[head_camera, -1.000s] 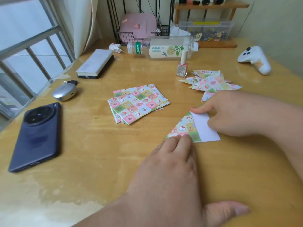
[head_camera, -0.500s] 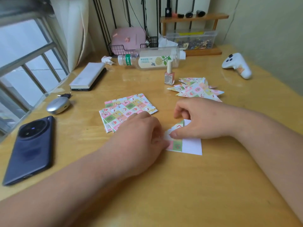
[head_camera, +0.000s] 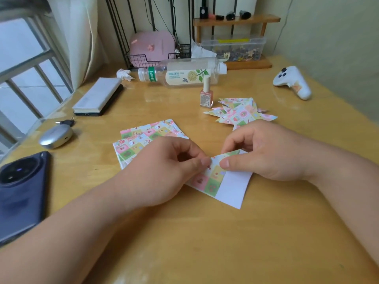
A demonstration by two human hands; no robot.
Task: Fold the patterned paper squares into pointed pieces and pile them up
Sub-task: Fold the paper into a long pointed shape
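Observation:
A partly folded paper square lies in the middle of the wooden table, showing a patterned flap and a white strip. My left hand pinches its patterned left part between thumb and fingers. My right hand pinches the same piece from the right, thumb on the patterned face. A stack of flat patterned squares lies just behind my left hand, partly hidden by it. The pile of folded pointed pieces sits behind my right hand.
A nail polish bottle stands beside the pointed pile, and a plastic bottle lies behind it. A dark phone, a silver case and a notebook line the left. A white controller rests at the right.
Both hands have closed in on the paper and now pinch it, lifting its patterned flap. The view has shifted closer and slightly downward.

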